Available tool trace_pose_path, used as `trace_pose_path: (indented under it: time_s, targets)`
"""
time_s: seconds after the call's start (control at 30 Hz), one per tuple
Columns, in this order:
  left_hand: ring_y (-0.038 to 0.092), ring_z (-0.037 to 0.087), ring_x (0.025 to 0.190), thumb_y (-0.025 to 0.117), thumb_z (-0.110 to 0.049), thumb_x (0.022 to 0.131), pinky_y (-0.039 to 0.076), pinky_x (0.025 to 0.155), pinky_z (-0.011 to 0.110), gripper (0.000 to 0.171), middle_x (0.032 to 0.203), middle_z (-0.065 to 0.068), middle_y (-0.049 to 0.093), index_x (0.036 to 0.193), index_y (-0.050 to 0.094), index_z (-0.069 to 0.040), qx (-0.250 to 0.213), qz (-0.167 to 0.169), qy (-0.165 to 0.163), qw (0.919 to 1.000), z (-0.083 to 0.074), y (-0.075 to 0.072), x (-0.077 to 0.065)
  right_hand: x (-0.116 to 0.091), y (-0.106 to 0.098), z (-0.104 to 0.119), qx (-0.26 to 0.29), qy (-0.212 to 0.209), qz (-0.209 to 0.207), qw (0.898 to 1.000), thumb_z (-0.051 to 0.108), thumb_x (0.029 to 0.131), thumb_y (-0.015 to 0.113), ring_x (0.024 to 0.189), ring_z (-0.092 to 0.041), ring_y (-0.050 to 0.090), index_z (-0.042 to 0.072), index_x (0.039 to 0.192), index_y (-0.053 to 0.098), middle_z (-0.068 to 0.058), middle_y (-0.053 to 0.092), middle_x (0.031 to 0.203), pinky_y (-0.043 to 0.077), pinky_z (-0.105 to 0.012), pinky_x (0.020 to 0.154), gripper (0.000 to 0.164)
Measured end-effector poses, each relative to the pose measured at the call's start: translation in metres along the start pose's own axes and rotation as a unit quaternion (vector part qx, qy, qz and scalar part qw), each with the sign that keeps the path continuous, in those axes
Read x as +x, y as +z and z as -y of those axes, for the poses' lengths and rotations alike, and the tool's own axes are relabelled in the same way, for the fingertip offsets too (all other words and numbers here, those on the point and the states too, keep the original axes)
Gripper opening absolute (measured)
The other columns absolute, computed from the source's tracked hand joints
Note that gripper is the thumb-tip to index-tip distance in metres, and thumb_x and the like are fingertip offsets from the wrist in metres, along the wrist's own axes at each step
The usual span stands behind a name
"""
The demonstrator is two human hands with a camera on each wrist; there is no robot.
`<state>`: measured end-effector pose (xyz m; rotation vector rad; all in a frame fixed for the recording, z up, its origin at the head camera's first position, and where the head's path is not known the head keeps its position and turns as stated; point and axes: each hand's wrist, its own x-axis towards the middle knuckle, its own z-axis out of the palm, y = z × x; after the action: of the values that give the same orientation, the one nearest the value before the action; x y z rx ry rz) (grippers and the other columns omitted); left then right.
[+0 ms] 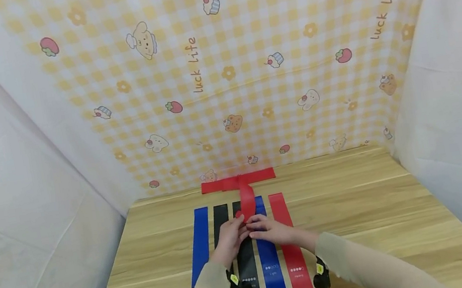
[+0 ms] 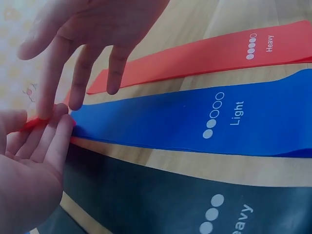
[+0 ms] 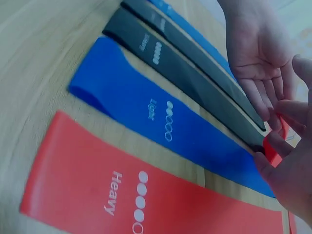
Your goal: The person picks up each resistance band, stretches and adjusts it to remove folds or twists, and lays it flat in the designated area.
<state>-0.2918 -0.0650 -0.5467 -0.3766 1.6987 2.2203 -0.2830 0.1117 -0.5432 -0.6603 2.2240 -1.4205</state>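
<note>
A red resistance band (image 1: 247, 200) comes forward from another red band (image 1: 261, 175) lying crosswise at the back, and the two meet at its middle. My left hand (image 1: 230, 240) pinches the near end of the forward strip between thumb and fingers. Beside it, my right hand (image 1: 274, 232) has its fingers extended. In the left wrist view, the right hand's (image 2: 92, 36) index fingertip touches the red strip (image 2: 34, 124) at the left fingers. Both hands are above a black band (image 1: 246, 261) and a blue band labelled Light (image 1: 271, 259).
To the right lies a red band marked Heavy (image 1: 294, 255). A second black band (image 1: 220, 212) and a second blue band (image 1: 199, 238) lie to the left, lengthwise on the wooden table (image 1: 360, 204). A checked cloth (image 1: 251, 100) hangs behind, with white sheets at both sides.
</note>
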Motion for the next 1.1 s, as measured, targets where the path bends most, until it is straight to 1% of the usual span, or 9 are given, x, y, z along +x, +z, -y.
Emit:
trace_pose_path:
  time_s: [0.17,0.33,0.4,0.5,0.63,0.77,0.83,0.97,1.1]
  targets:
    - [0.07,0.017,0.084,0.054,-0.017,0.1,0.054,0.084,0.033,0.042,0.102,0.016,0.069,0.127,0.05,0.015,0.016,0.006,0.024,0.9996,-0.012,0.002,-0.004,0.001,-0.002,0.001,0.064,0.005,-0.082,0.995,0.025,0.099,0.055,0.125,-0.034,0.045,0.005,0.129,0.061,-0.01,0.053,0.134,0.041,-0.051,0.1,0.036]
    - [0.071,0.023,0.089,0.053,-0.016,0.101,0.054,0.083,0.033,0.041,0.108,0.023,0.067,0.129,0.051,0.014,0.019,0.023,0.062,0.9977,-0.035,0.006,-0.007,0.011,-0.006,0.008,0.153,0.042,-0.194,0.968,0.026,0.101,0.054,0.106,-0.037,0.058,0.0,0.114,0.067,-0.018,0.064,0.116,0.049,-0.05,0.089,0.032]
    - [0.071,0.021,0.088,0.054,-0.017,0.101,0.054,0.082,0.032,0.039,0.106,0.022,0.068,0.127,0.053,0.012,0.02,0.026,0.075,0.9966,-0.045,0.008,-0.007,0.017,-0.007,0.011,0.194,0.059,-0.19,0.961,0.031,0.102,0.05,0.106,-0.036,0.06,-0.001,0.117,0.064,-0.02,0.064,0.116,0.05,-0.049,0.09,0.038]
    - [0.07,0.018,0.084,0.054,-0.018,0.1,0.055,0.08,0.03,0.037,0.099,0.017,0.07,0.124,0.056,0.011,0.025,0.031,0.088,0.9954,-0.059,0.012,-0.008,0.028,-0.007,0.016,0.284,0.073,-0.142,0.945,0.04,0.104,0.039,0.112,-0.036,0.06,-0.002,0.125,0.057,-0.019,0.062,0.12,0.046,-0.05,0.095,0.05]
    - [0.07,0.016,0.079,0.056,-0.017,0.1,0.055,0.077,0.029,0.033,0.091,0.012,0.072,0.121,0.059,0.008,0.021,0.032,0.086,0.9955,-0.071,0.014,-0.011,0.044,-0.008,0.024,0.439,0.065,-0.086,0.892,0.046,0.105,0.026,0.117,-0.033,0.056,-0.002,0.13,0.044,-0.012,0.061,0.118,0.037,-0.053,0.104,0.057]
    - [0.071,0.017,0.079,0.058,-0.017,0.099,0.056,0.076,0.029,0.037,0.093,0.013,0.071,0.126,0.057,0.009,0.012,0.037,0.087,0.9955,-0.075,0.013,-0.015,0.057,-0.014,0.033,0.521,0.046,-0.074,0.849,0.049,0.105,0.02,0.11,-0.023,0.053,-0.002,0.138,0.033,-0.006,0.053,0.109,0.025,-0.053,0.111,0.062]
    - [0.071,0.018,0.08,0.058,-0.017,0.099,0.056,0.076,0.029,0.04,0.095,0.014,0.071,0.128,0.055,0.009,0.016,0.039,0.09,0.995,-0.076,0.011,-0.018,0.061,-0.018,0.037,0.528,0.039,-0.073,0.845,0.05,0.105,0.018,0.111,-0.023,0.048,-0.001,0.145,0.026,-0.009,0.048,0.116,0.021,-0.052,0.113,0.066]
    - [0.071,0.022,0.084,0.058,-0.019,0.099,0.055,0.078,0.03,0.04,0.099,0.019,0.069,0.126,0.057,0.01,0.036,0.045,0.104,0.9929,-0.076,0.007,-0.024,0.065,-0.025,0.043,0.543,0.031,-0.075,0.836,0.047,0.105,0.016,0.132,-0.033,0.034,0.001,0.151,0.018,-0.02,0.032,0.147,0.014,-0.05,0.115,0.065]
    - [0.07,0.029,0.09,0.059,-0.02,0.098,0.055,0.079,0.032,0.037,0.104,0.024,0.068,0.121,0.061,0.009,0.046,0.051,0.117,0.9908,-0.077,0.003,-0.03,0.066,-0.032,0.047,0.568,0.012,-0.086,0.818,0.046,0.106,0.014,0.144,-0.035,0.016,0.004,0.153,0.017,-0.019,0.019,0.157,0.011,-0.048,0.116,0.064]
